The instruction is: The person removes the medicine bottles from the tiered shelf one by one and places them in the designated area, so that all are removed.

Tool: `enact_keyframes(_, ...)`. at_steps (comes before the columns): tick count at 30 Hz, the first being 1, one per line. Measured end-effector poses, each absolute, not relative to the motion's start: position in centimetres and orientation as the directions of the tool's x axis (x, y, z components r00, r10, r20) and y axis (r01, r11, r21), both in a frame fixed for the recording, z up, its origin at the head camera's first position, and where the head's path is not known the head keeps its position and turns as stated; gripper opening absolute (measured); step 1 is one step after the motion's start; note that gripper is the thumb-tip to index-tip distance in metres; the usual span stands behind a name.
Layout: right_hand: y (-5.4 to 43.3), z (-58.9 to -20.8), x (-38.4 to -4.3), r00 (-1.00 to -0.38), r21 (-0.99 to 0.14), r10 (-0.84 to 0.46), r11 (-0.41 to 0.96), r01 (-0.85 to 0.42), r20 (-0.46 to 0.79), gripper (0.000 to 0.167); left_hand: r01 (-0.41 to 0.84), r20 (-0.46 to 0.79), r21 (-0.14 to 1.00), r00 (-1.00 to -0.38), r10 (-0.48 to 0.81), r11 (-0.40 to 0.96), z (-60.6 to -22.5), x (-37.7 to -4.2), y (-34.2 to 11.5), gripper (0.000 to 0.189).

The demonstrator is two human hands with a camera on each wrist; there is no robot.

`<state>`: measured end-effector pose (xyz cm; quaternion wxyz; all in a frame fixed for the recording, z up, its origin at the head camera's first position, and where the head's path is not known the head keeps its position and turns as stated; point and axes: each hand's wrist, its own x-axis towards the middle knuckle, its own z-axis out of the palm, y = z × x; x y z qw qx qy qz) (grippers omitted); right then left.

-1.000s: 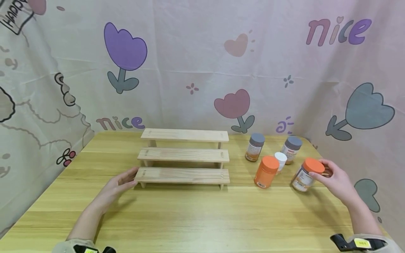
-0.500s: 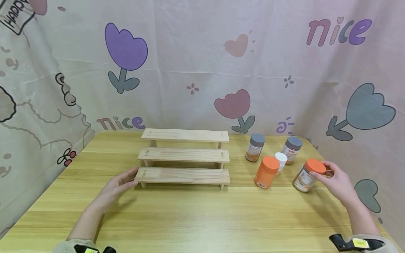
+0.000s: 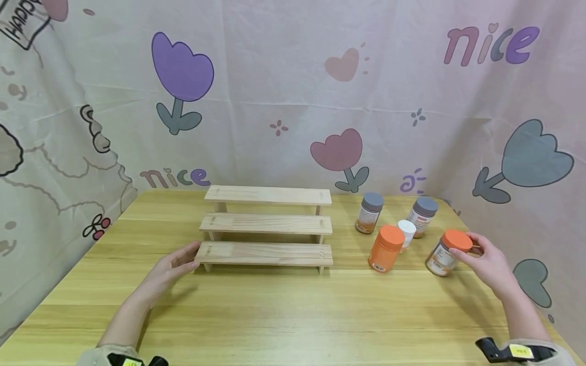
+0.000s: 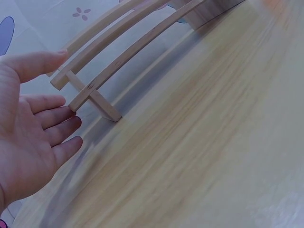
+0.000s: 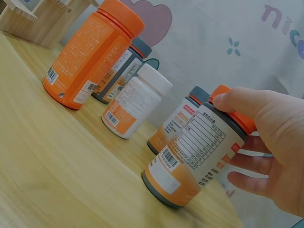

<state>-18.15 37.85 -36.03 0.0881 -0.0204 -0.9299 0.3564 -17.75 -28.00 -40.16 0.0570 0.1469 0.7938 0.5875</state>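
Observation:
On the right of the head view, my right hand [image 3: 490,264] grips a supplement bottle [image 3: 441,259] by its orange lid, thumb on the near side and fingers round the far side. The label of that bottle, with a printed table and barcode, faces the right wrist camera, and its base is close to the tabletop. My left hand [image 3: 170,268] has loosely spread fingers at the left end of the lowest board of a three-tier wooden stand [image 3: 265,252]. In the left wrist view, its fingertips [image 4: 72,121] come right up to the board's end.
Left of the held bottle stand an orange bottle [image 3: 383,251], a small white bottle [image 3: 406,231] and two grey-lidded bottles, one at the back [image 3: 368,216] and one behind the white one [image 3: 421,218]. A printed cloth [image 3: 274,76] hangs behind the wooden table [image 3: 284,315].
My right hand and the orange-lidded bottle have shifted slightly to the right. My left hand, the stand and the other bottles stay where they were.

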Motion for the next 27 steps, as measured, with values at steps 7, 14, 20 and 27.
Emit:
enact_keyframes(7, 37.9, -35.2, -18.4, -0.989, -0.668, 0.076, 0.743, -0.026, 0.123, 0.077, 0.172, 0.087, 0.947, -0.95, 0.299, 0.271, -40.2, -17.8, -28.1, 0.06)
enact_keyframes(14, 37.7, -34.4, -18.5, -0.976, -0.659, 0.115, 0.751, -0.035, 0.183, 0.074, 0.168, 0.081, 0.943, -0.953, 0.291, 0.288, -40.0, -17.9, -28.1, 0.061)
enact_keyframes(20, 36.2, -33.0, -18.7, -0.953, -0.611, 0.111, 0.787, -0.089, 0.281, 0.07, 0.177, 0.083, 0.93, -0.955, 0.286, 0.321, -39.8, -17.7, -28.3, 0.059)
enact_keyframes(27, 32.6, -30.1, -20.5, -0.948, -0.602, 0.02, 0.777, -0.185, 0.318, 0.068, 0.181, 0.095, 0.898, -0.97, 0.224, 0.402, -38.3, -17.5, -28.7, 0.06)
